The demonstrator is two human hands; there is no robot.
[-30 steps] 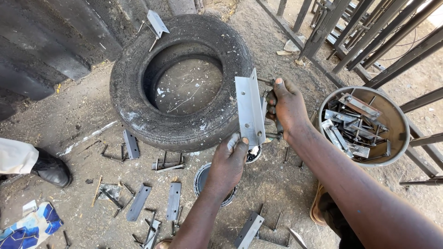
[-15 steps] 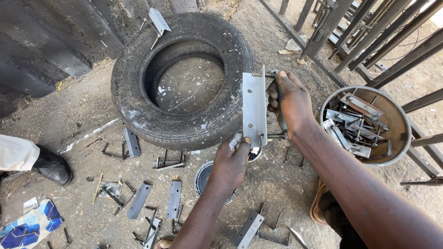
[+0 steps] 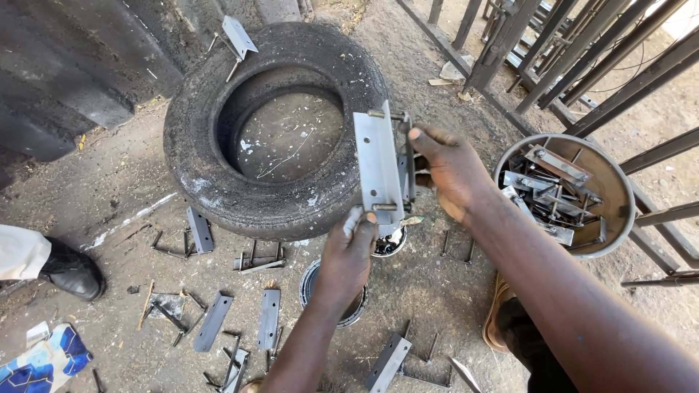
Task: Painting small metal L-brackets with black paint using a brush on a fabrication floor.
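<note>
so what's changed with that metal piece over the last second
Both hands turned the metal hinge plate from a tilt to upright and shifted it slightly leftward over the tyre. The left hand kept the bottom end, the right hand the upper edge. The tyre, the bowl of parts and the plates on the ground stayed put.

Both hands raised at frame centre, each closed in a grip.

Left hand (image 3: pixel 348 255): forearm enters from the bottom edge and runs upward; back of the hand faces the camera, fingers curled, thumb and forefinger tips pinched at the top. Right hand (image 3: pixel 453 169): arm crosses from the lower right corner toward centre, wrist straight, thumb stretched left along the top, fingers wrapped underneath and hidden.
</note>
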